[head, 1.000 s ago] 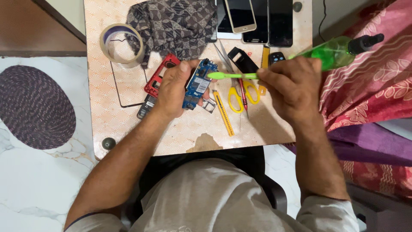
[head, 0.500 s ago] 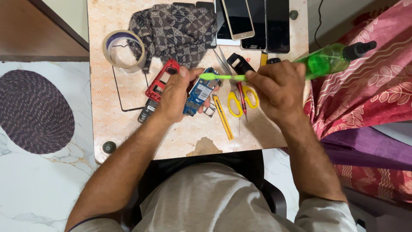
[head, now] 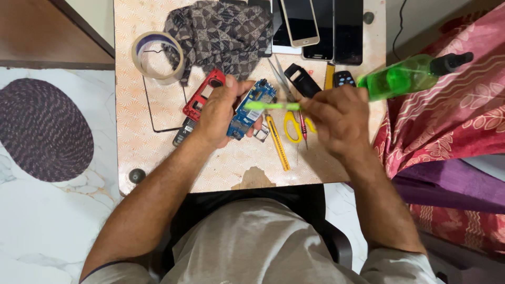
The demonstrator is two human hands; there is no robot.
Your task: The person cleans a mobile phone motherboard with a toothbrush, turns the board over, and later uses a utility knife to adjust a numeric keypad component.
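My left hand [head: 218, 111] grips a blue phone circuit board [head: 248, 110] and holds it tilted just above the small patterned table [head: 142, 142]. My right hand [head: 339, 115] holds two things: a light green brush [head: 271, 105], whose tip lies across the board, and a green spray bottle [head: 407, 76] with a black cap that sticks out to the right. A red phone frame [head: 202, 94] lies partly under my left hand.
On the table lie a tape roll [head: 157, 57], a patterned cloth [head: 223, 34], several phones [head: 315, 26] at the far edge, yellow-handled scissors [head: 291, 126], a yellow utility knife [head: 277, 142] and a black key fob [head: 344, 79]. A red patterned fabric [head: 447, 126] lies to the right.
Both hands have kept their hold. The brush tip has slid a little across the board, and the view has shifted slightly.
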